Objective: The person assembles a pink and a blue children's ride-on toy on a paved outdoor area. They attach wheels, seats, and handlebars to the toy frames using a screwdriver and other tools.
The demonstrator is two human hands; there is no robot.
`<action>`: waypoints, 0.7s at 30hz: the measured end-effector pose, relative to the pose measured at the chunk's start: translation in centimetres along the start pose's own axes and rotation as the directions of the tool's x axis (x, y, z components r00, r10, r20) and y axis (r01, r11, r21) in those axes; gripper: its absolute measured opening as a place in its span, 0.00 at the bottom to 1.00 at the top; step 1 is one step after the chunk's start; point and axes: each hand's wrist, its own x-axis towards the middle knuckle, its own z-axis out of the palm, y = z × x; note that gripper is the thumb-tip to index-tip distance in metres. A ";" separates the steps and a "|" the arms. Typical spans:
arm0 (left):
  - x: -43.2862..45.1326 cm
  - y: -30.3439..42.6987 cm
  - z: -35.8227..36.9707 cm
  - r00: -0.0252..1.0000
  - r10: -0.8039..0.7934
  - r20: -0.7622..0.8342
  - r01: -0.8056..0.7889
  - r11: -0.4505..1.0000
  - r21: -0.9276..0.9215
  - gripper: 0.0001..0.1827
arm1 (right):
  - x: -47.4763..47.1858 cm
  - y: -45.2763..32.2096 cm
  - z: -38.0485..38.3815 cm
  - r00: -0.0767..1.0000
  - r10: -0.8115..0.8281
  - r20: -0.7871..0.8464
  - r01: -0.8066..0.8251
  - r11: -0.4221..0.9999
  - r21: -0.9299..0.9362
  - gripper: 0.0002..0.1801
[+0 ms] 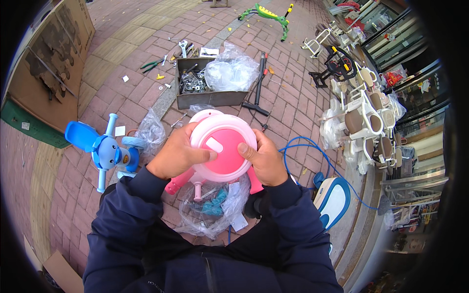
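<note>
My left hand (183, 152) and my right hand (265, 157) grip opposite sides of a round pink plastic wheel (229, 164) with a pale pink rim, thumbs on its face. A white rectangular patch marks the face. Behind and below the wheel show pink plastic parts of what looks like a child's ride-on toy (181, 181), partly hidden by the wheel and hands. Under them lies a clear plastic bag (220, 219) with teal pieces and a white paper tag (239, 222). How the wheel joins the pink parts is hidden.
A metal box (212, 99) of hardware and plastic wrap stands ahead, beside a hand pump (261, 80), pliers (152, 65) and an adjustable wrench (183, 48). A blue ride-on toy (110, 150) is at left. Blue hose (311, 139) and stacked white-brown chairs (366, 121) are at right.
</note>
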 end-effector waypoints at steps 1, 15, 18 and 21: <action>-0.1 0.1 0.0 1.000 -0.014 -0.003 0.014 1.000 0.003 0.36 | 0.0 0.0 0.0 1.000 0.003 -0.004 -0.003 1.000 -0.005 0.34; -0.1 0.0 -0.3 1.000 0.002 -0.031 -0.004 0.998 -0.068 0.30 | -0.1 -1.2 -0.1 0.994 -0.088 0.069 0.098 0.983 -0.156 0.48; -0.1 0.0 -0.2 1.000 0.020 -0.005 -0.021 0.995 -0.103 0.31 | -0.4 -1.4 0.1 0.996 -0.064 0.060 0.071 0.989 -0.128 0.49; -0.1 -0.1 -0.2 1.000 0.002 -0.029 -0.004 0.998 -0.062 0.31 | -0.5 -1.5 0.1 0.997 -0.071 0.041 0.076 0.986 -0.150 0.48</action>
